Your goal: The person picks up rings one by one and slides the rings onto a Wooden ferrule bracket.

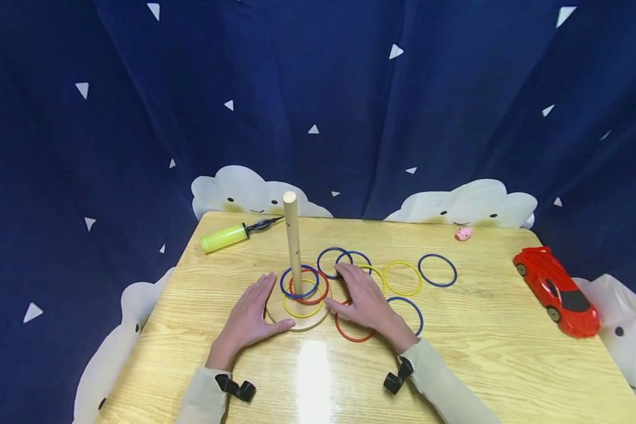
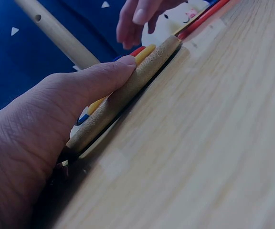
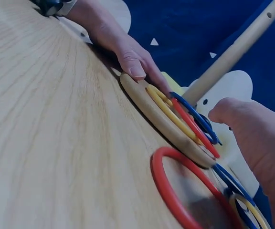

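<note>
Far left on the light wooden table (image 1: 482, 347): lime-green plastic hand pump with black hose (image 1: 224, 237), lying flat, well apart from both hands.

Left hand (image 1: 249, 315) lies flat on the table, fingers straight and together, gripping nothing. Its thumb tip presses the rim of the round wooden base (image 1: 297, 321) from the left; the left wrist view shows the thumb (image 2: 106, 76) against the base edge (image 2: 128, 93).

Upright wooden peg (image 1: 292, 238) stands in the base centre. Three thin plastic rings are threaded on it and rest on the base: blue ring (image 1: 299, 282), red ring (image 1: 311, 290), yellow ring (image 1: 302, 307). All sit between the two hands, just beside the left thumb.

Right hand (image 1: 363, 300) rests palm down just right of the base, fingers spread and relaxed, not closed on anything. It lies over a loose red ring (image 1: 350, 333), which touches the base edge and shows in the right wrist view (image 3: 175, 191) beneath the thumb (image 3: 237, 117). Fingertips reach near two overlapping dark blue rings (image 1: 341, 259). Another blue ring (image 1: 410, 312) lies partly under the hand's right side.

Further right, loose on the table: large yellow ring (image 1: 403, 278), then a blue ring (image 1: 437, 270), apart from the hand.

Small pink toy (image 1: 463, 234) at the far edge. Red toy sports car (image 1: 556, 291) at the right edge.
</note>
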### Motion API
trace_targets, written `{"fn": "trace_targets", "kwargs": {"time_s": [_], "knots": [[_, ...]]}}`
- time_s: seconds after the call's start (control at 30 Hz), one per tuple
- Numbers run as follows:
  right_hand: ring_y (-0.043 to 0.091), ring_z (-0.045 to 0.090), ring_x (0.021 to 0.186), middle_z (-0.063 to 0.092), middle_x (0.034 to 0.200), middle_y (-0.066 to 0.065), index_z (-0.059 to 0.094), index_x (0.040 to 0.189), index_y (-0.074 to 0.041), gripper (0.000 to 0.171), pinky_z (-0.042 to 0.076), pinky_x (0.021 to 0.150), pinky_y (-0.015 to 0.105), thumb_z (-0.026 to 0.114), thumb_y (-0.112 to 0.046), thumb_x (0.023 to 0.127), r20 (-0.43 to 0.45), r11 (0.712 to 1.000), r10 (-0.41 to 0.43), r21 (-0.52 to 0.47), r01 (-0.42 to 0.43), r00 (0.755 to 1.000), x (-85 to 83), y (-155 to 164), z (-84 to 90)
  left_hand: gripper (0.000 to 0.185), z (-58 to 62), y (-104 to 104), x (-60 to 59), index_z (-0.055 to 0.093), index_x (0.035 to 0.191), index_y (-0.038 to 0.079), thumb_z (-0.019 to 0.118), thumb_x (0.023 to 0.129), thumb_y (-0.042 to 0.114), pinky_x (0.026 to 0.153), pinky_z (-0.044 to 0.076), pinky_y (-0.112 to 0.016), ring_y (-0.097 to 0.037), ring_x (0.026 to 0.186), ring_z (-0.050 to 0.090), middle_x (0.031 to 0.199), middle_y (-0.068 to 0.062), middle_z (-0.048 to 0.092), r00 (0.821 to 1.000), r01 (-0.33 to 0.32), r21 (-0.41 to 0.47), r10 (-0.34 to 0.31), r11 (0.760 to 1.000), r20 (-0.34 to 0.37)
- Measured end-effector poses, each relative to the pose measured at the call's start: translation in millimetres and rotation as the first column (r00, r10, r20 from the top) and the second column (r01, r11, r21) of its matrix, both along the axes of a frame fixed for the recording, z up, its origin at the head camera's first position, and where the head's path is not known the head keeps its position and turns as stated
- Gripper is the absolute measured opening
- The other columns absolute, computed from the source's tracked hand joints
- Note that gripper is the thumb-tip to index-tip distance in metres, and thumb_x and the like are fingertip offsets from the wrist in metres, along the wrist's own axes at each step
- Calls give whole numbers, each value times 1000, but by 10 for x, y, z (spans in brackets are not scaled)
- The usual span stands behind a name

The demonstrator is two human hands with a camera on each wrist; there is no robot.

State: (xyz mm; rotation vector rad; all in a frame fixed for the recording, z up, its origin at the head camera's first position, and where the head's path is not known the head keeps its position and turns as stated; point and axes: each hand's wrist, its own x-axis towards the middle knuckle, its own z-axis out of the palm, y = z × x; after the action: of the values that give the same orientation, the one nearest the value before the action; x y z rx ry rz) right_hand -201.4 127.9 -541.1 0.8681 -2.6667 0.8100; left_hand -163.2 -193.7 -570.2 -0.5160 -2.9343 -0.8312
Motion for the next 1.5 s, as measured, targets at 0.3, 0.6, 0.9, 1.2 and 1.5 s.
{"fn": "trace_targets", "kwargs": {"time_s": [0.3, 0.6, 0.9, 1.2, 1.5], "knots": [[34, 48, 141, 55, 150, 17, 51, 150, -2, 81, 39, 117, 56, 80, -46, 88, -23, 998, -31, -63, 30, 999, 94, 335, -24, 124, -8, -7, 6, 23, 168, 13, 68, 77, 85, 131, 18, -44, -24, 160, 19, 172, -5, 26, 1000, -4, -7, 4, 1000, 3], [36, 50, 137, 57, 146, 17, 50, 151, -4, 82, 40, 113, 59, 80, -45, 88, -46, 990, -128, -70, 125, 991, 116, 697, -37, 125, 5, -2, 0, 23, 168, 13, 67, 77, 85, 131, 18, -45, -24, 160, 19, 172, -6, 26, 1000, -8, -2, 8, 1000, 19], [44, 49, 134, 54, 145, 24, 46, 152, -2, 84, 41, 110, 63, 84, -36, 86, -22, 963, -243, -123, 238, 970, 71, 1199, -99, 124, 20, 1, 1, 23, 168, 12, 68, 77, 84, 131, 18, -46, -26, 160, 20, 172, -7, 26, 1000, -4, -1, 4, 1000, 16], [51, 43, 137, 49, 150, 28, 42, 154, 1, 86, 35, 109, 70, 83, -32, 86, 9, 932, -333, -145, 331, 943, 14, 1668, -125, 123, 10, 8, -12, 25, 167, 11, 69, 77, 83, 130, 21, -49, -28, 159, 23, 172, -9, 28, 1000, 4, -9, -4, 1000, -8], [55, 33, 144, 39, 158, 33, 32, 160, 4, 91, 28, 113, 74, 76, -38, 92, 98, 900, -412, -111, 421, 906, -23, 2044, -141, 123, 13, 2, 9, 25, 167, 12, 69, 77, 84, 130, 20, -46, -26, 160, 22, 172, -6, 27, 1000, -7, 6, 7, 1000, 6]]}}
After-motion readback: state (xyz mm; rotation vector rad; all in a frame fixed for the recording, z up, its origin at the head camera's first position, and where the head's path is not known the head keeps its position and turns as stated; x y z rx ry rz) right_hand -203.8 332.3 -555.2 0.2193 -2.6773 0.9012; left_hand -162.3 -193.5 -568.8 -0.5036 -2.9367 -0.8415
